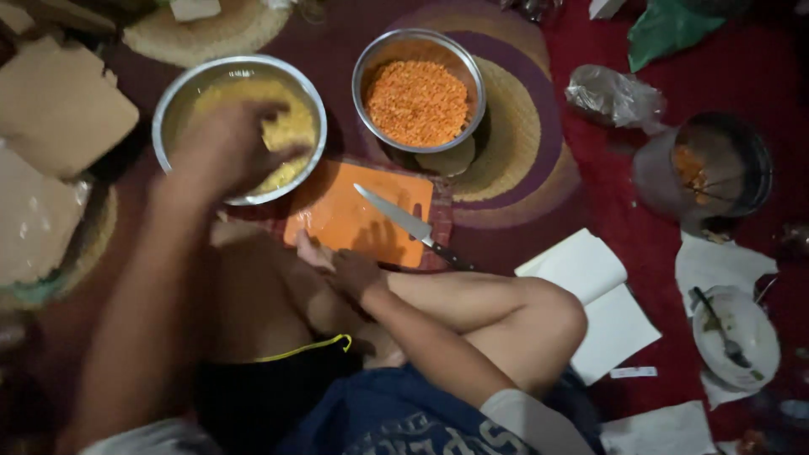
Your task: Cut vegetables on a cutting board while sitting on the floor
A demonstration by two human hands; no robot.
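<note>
My left hand (223, 147) is down in a steel bowl (173, 97) of yellow grains, fingers curled among them and blurred by motion. A second steel bowl (366, 72) holding orange lentils stands to its right on a round woven mat (514, 126). Below the bowls lies an orange cutting board (337, 215) with a knife (404, 221) resting across it, blade pointing up-left. My right hand (354, 270) rests on my leg at the board's near edge, holding nothing, fingers loosely bent.
Pieces of cardboard (59, 105) lie at the left. An open white booklet (598, 295) lies right of my knee. At the right are a crumpled plastic bag (611, 97), a dark round container (716, 164), and a white bowl with a spoon (733, 333) on red cloth.
</note>
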